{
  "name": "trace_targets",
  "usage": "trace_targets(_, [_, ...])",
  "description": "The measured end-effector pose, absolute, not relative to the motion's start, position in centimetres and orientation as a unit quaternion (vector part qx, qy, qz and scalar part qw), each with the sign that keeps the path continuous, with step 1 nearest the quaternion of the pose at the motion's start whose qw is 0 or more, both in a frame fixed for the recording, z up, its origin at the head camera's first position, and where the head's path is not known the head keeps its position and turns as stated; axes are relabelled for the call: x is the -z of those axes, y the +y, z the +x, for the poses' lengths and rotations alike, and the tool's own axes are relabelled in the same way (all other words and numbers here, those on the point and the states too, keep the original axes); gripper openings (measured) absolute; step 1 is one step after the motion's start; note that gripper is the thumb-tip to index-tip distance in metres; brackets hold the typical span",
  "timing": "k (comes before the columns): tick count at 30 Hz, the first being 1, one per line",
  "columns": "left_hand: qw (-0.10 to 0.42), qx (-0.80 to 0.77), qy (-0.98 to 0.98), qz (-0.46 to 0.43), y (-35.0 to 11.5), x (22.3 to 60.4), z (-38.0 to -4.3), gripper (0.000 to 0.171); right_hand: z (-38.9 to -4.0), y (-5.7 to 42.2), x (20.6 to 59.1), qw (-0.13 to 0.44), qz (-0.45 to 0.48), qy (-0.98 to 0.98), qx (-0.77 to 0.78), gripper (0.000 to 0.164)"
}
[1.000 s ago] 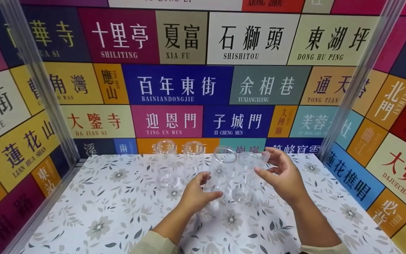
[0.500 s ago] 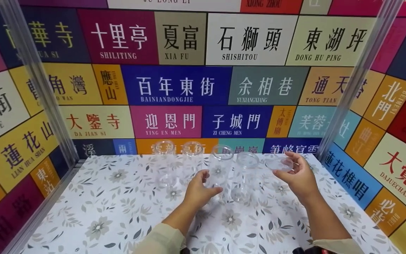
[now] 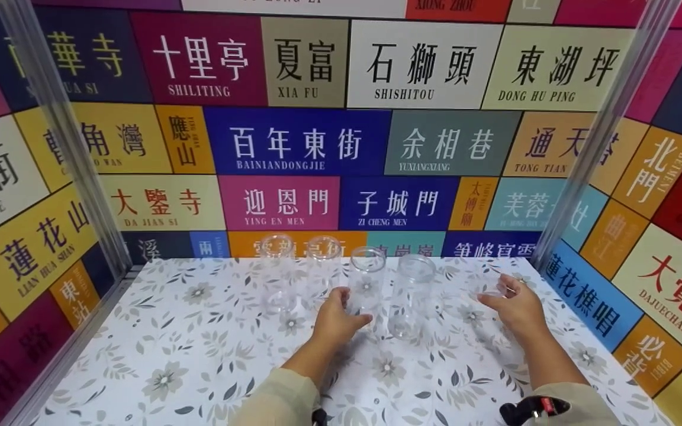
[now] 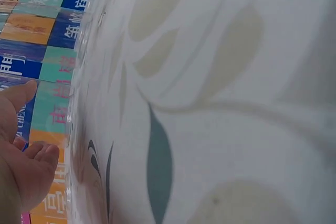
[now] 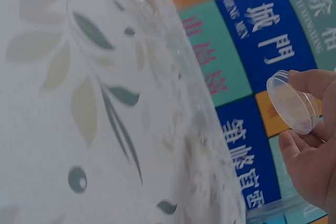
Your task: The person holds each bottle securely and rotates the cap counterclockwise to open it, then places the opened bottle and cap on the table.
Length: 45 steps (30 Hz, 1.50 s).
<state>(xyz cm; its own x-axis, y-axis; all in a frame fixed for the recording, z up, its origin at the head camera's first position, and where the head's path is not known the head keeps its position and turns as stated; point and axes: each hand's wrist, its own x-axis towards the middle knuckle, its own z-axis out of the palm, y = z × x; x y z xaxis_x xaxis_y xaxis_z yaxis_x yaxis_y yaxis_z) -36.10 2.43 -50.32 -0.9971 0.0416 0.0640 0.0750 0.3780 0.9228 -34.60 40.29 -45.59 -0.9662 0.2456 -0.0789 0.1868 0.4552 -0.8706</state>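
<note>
Four-in-line aside, several clear plastic jars stand across the patterned tabletop. My left hand (image 3: 336, 319) has its thumb and fingers curved around the lower part of one clear jar (image 3: 367, 278), whose mouth faces up. In the left wrist view, the left hand's (image 4: 26, 156) thumb and fingertips lie at opposite sides of that see-through jar. To the right, my right hand (image 3: 515, 307) pinches a clear round lid, plainest in the right wrist view, where the lid (image 5: 291, 103) sits between thumb and fingers of the right hand (image 5: 315, 145). It hovers apart from the jars.
Another clear jar (image 3: 415, 296) stands just right of the left hand's jar. Two more, a clear jar (image 3: 276, 278) and a clear jar (image 3: 323, 266), stand to the left. A lettered wall (image 3: 293, 142) and clear corner posts bound the white floral tabletop (image 3: 211, 355).
My right hand has moved right and lower with the lid, away from the jars. The jar at my left hand has shifted slightly left; the left hand has barely moved.
</note>
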Motion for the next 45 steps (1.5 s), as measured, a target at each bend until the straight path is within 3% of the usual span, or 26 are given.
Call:
trace_targets(20, [0.06, 0.502, -0.863, -0.016, 2.8, 50.5, -37.7, 0.083, -36.8, 43.8, 49.5, -0.027, -0.142, -0.869, -0.473, 0.104])
trace_targets(40, [0.022, 0.516, -0.856, 0.019, 2.6, 50.2, -38.1, 0.086, -36.9, 43.5, 49.9, -0.037, -0.136, -0.907, -0.397, 0.099])
trace_targets(45, [0.036, 0.509, -0.86, -0.002, 2.3, 50.0, -37.5, 0.084, -36.6, 43.5, 49.6, -0.029, -0.134, -0.896, -0.423, 0.098])
